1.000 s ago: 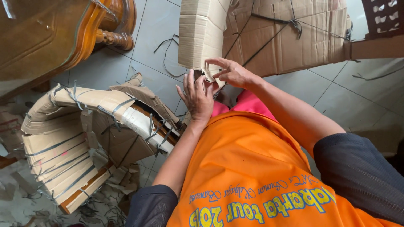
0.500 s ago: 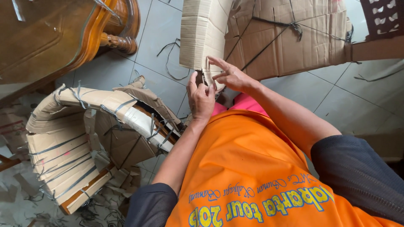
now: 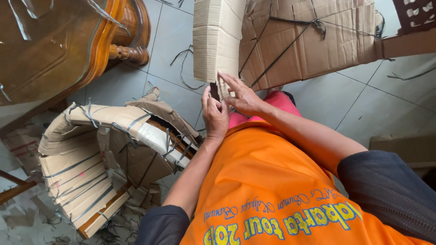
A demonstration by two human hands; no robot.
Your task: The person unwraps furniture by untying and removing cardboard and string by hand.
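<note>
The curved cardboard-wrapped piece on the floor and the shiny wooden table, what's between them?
Mostly bare grey floor tile in the head view, with a loose strap end lying there.

- Cardboard wrap (image 3: 218, 41): matt brown paperboard, creased, rough torn edge.
- Straps (image 3: 281, 50): thin dark plastic, smooth.
- Wooden furniture (image 3: 59, 45): glossy varnished wood w/ clear film.
- Floor (image 3: 377, 109): smooth grey tile, slight sheen.
- Shirt (image 3: 272, 190): orange cloth, matt.
</note>
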